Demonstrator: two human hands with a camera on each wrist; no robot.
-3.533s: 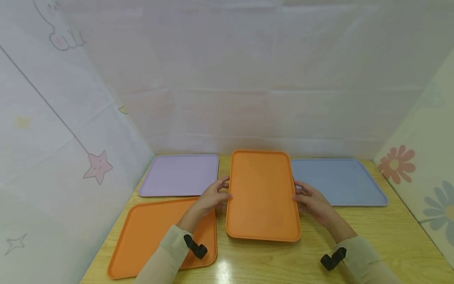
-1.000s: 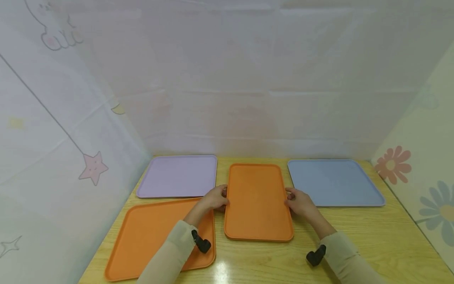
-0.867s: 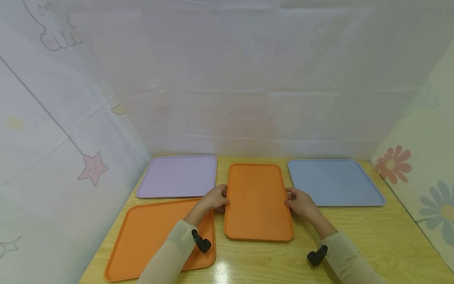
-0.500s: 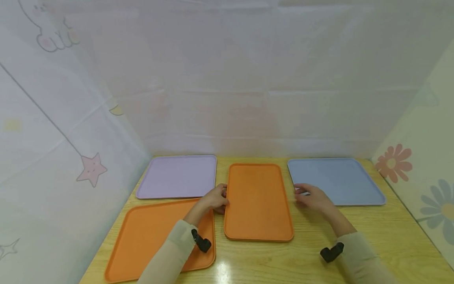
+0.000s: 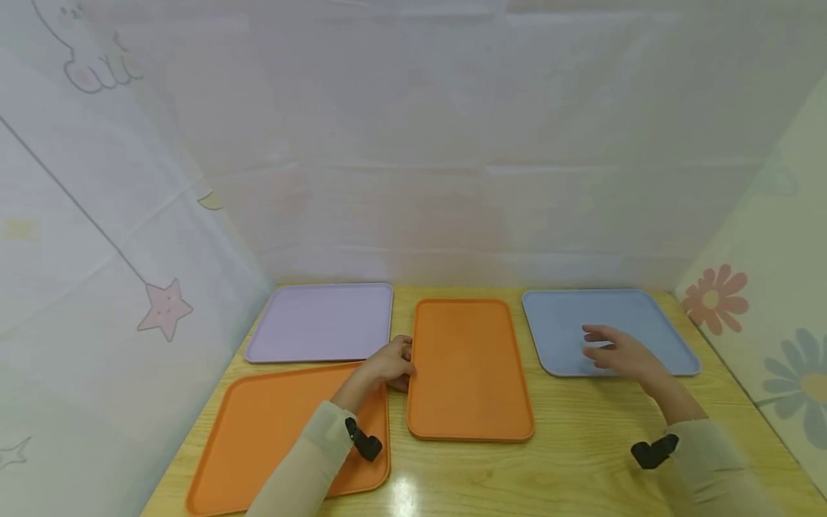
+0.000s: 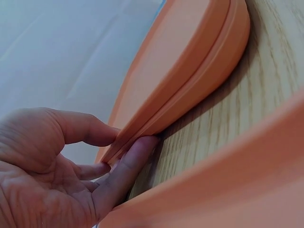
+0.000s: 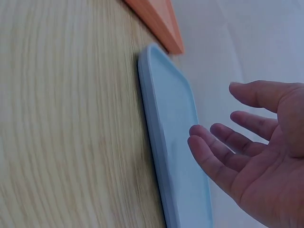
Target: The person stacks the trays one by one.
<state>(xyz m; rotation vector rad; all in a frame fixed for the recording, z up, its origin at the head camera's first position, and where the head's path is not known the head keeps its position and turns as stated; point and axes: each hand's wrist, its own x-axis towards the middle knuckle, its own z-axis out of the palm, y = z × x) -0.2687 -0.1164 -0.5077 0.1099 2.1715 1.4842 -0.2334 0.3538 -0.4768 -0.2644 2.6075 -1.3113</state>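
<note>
Two smaller orange trays [image 5: 468, 373] lie stacked at the centre of the table, long side pointing away; their doubled rim shows in the left wrist view. My left hand [image 5: 390, 362] pinches the left edge of this stack, thumb [image 6: 97, 130] at the upper rim and a finger [image 6: 133, 159] beneath. My right hand [image 5: 623, 353] is held above the front part of a blue tray [image 5: 562, 323] at the back right. In the right wrist view its fingers [image 7: 218, 166] are spread and relaxed, with nothing between them.
A larger orange tray [image 5: 271, 431] lies front left under my left forearm. Behind it is a purple tray [image 5: 326, 323]. The wooden table [image 5: 575, 459] meets white cloth walls [image 5: 446, 143] at the back and sides.
The orange stack, held raised by both hands earlier, has been lowered to the table. My right hand has let go and moved right, over the blue tray; the left has stayed.
</note>
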